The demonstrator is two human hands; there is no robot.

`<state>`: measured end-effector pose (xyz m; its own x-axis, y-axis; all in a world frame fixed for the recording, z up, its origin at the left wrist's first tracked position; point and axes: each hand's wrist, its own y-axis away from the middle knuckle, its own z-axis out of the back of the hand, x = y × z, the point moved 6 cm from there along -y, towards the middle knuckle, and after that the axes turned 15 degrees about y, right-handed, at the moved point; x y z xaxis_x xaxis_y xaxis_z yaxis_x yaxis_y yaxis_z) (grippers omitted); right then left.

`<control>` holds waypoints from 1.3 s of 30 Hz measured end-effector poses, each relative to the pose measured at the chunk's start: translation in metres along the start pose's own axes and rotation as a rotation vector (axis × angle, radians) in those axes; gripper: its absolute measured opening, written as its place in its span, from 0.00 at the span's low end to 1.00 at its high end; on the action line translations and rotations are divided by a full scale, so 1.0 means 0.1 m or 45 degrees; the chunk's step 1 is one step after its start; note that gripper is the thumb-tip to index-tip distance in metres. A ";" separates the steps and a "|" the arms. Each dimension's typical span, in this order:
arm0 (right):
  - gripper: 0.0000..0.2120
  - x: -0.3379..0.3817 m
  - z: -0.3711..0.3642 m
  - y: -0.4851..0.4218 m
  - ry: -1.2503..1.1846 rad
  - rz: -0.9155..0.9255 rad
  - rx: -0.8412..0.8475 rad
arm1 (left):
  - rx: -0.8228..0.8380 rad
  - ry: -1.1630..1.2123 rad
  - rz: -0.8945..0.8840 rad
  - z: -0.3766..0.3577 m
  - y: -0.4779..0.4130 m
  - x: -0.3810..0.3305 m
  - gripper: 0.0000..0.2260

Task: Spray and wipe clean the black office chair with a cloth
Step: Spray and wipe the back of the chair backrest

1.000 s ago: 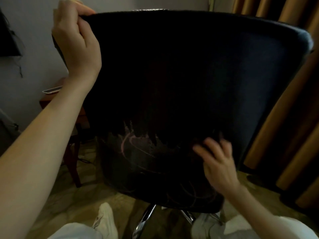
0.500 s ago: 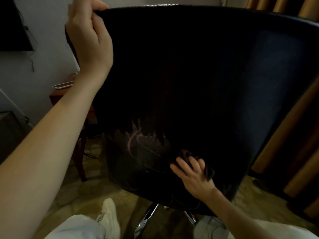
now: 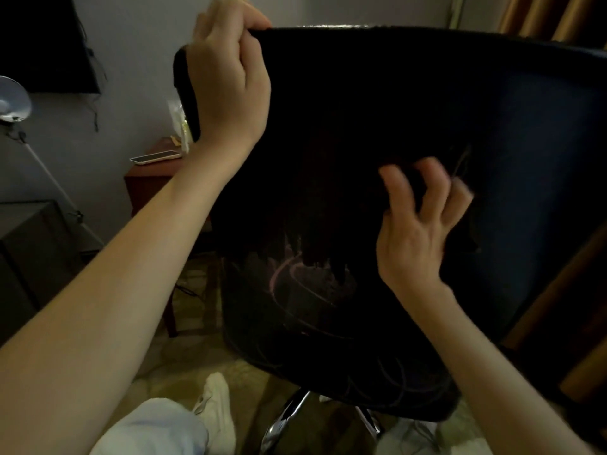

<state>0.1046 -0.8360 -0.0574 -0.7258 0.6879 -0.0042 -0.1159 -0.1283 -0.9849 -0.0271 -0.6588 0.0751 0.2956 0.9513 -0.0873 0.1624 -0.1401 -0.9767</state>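
The black office chair (image 3: 377, 103) fills the middle of the view with the rear of its backrest towards me; pale smears mark its lower part. My left hand (image 3: 226, 80) grips the backrest's top left corner, thumb on my side and fingers over the edge. My right hand (image 3: 417, 221) is on the middle of the backrest with its fingers spread and bent round a dark cloth (image 3: 468, 231). The cloth is hard to tell from the chair and mostly hidden under the fingers. That hand is blurred. No spray bottle is in view.
A red-brown side table (image 3: 147, 182) with a flat white object (image 3: 156, 157) stands behind the chair on the left. A lamp on a stand (image 3: 13, 103) and a dark cabinet (image 3: 26, 257) are further left. Brown curtains (image 3: 558, 290) hang on the right. The chrome chair base (image 3: 289, 418) and my white shoe (image 3: 218, 408) are below.
My right hand has moved with the cloth from the lower part of the backrest up to its middle. My left hand keeps its grip on the top corner. The view has shifted left.
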 end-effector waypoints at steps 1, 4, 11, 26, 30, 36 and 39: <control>0.19 0.05 -0.09 0.19 0.043 0.048 0.006 | 0.009 -0.017 -0.017 -0.01 0.00 -0.02 0.11; 0.17 0.18 -0.41 1.22 0.124 0.510 0.143 | -0.006 -0.025 -0.036 -0.05 -0.01 -0.09 0.11; 0.31 0.10 -0.51 2.22 0.182 0.810 0.575 | 0.001 0.024 -0.087 -0.16 0.04 -0.29 0.10; 0.15 0.21 -0.43 1.06 -0.046 0.342 0.059 | 0.015 0.014 -0.196 -0.45 0.14 -0.69 0.10; 0.25 0.23 -0.62 2.23 0.135 0.855 0.500 | 0.010 -0.011 -0.178 -0.43 0.14 -0.72 0.10; 0.18 0.28 -0.34 1.64 -0.127 0.507 0.377 | 0.049 0.013 -0.138 -0.42 0.12 -0.76 0.12; 0.16 0.29 0.02 0.60 -0.257 0.187 -0.009 | 0.020 0.016 -0.108 -0.44 0.11 -0.78 0.11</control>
<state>0.0747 -0.8252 -0.1164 -0.8553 0.5055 -0.1137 0.0052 -0.2111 -0.9775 -0.0070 -0.7468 0.0797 0.2935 0.9560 -0.0016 0.1727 -0.0546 -0.9835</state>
